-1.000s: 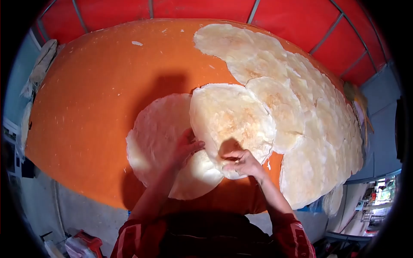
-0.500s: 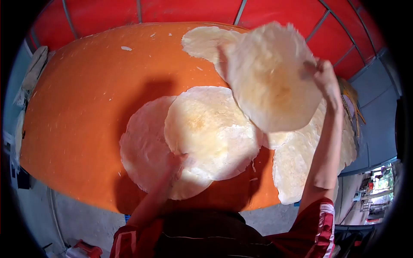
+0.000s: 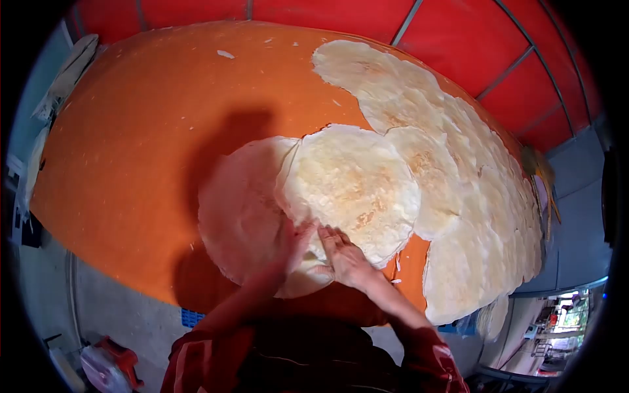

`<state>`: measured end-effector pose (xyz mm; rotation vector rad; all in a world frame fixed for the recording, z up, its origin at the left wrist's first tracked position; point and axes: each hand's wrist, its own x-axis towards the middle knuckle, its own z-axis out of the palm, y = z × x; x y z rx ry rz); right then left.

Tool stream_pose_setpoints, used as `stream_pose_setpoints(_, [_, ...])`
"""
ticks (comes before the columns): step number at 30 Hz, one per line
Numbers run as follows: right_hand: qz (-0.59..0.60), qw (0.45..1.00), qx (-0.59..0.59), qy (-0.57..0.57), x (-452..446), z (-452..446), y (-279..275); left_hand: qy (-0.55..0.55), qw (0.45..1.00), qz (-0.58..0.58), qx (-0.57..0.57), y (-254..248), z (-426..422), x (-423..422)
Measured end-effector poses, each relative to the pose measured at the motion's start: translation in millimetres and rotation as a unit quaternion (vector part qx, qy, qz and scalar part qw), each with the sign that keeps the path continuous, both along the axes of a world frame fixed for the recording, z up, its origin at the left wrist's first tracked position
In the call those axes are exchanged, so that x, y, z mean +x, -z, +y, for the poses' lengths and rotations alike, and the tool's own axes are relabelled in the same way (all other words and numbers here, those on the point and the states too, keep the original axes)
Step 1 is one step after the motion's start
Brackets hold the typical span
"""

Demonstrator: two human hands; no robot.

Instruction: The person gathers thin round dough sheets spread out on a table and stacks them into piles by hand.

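Head view: your right hand lies at the top round sheet's lower rim, fingers straight, thumb apart. Your left hand is just beside it; can't tell its grip. Stack sits mid-surface, toward near edge; overlapping sheets cover right end.

You can read no text, label, brand, number or sign from where you stand, neither on your red sleeves and the orange surface nor on the red panels.
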<state>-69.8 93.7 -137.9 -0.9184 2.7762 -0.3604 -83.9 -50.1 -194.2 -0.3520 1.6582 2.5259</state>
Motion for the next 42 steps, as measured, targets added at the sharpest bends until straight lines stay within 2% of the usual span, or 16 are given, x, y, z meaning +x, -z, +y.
stream_pose_setpoints(3, [0.064,0.992,-0.043,0.101,22,14,-16,-0.01,0.954,-0.011,-0.298,-8,4,-9])
stream_pose_setpoints(7, [0.19,0.968,-0.111,0.122,36,50,-10,-0.035,0.982,0.139,-0.125,-101,-32,-9])
stream_pose_setpoints(9, [0.231,0.96,-0.144,0.067,34,33,-33,-0.015,0.991,0.117,0.064,-50,-84,7])
stream_pose_setpoints(11, [0.235,0.959,-0.153,-0.029,39,7,-16,-0.053,0.993,0.078,0.077,-19,-135,23])
stream_pose_setpoints(13, [0.223,0.962,-0.13,-0.088,48,-20,29,-0.113,0.97,0.051,-0.209,-18,-167,31])
stream_pose_setpoints(17, [0.098,0.983,-0.123,-0.1,54,-36,51,-0.158,0.752,0.016,-0.64,-55,-147,51])
stream_pose_setpoints(20, [0.022,0.985,-0.148,-0.082,50,-32,38,-0.028,0.671,0.177,-0.719,-57,-119,15])
stream_pose_setpoints(24, [0.095,0.965,-0.234,-0.065,7,8,14,0.188,0.642,0.181,-0.721,-6,-58,-40])
stream_pose_setpoints(25, [0.264,0.961,-0.061,-0.05,-13,36,18,0.245,0.625,0.179,-0.719,1,-47,-48])
stream_pose_setpoints(27, [0.341,0.929,0.125,0.071,-49,96,47,0.267,0.622,0.157,-0.719,-9,-39,-54])
stream_pose_setpoints(29, [0.368,0.889,0.139,0.233,-64,138,42,0.28,0.611,0.149,-0.725,-17,-36,-55])
stream_pose_setpoints(34, [0.102,0.944,0.02,0.313,-97,199,9,0.265,0.598,0.155,-0.74,-21,-27,-44])
stream_pose_setpoints(35, [0.058,0.951,0.132,0.273,-105,211,-1,0.26,0.594,0.151,-0.746,-25,-27,-46])
stream_pose_setpoints(37, [0.13,0.961,0.078,0.233,-98,201,-35,0.252,0.601,0.229,-0.723,-36,-27,-51])
stream_pose_setpoints(41, [0.009,0.978,0.015,0.208,-51,136,-78,0.25,0.903,0.145,-0.319,-70,27,-40])
stream_pose_setpoints(42, [-0.051,0.981,-0.035,0.183,-39,125,-72,0.266,0.913,0.19,-0.244,-50,45,-44])
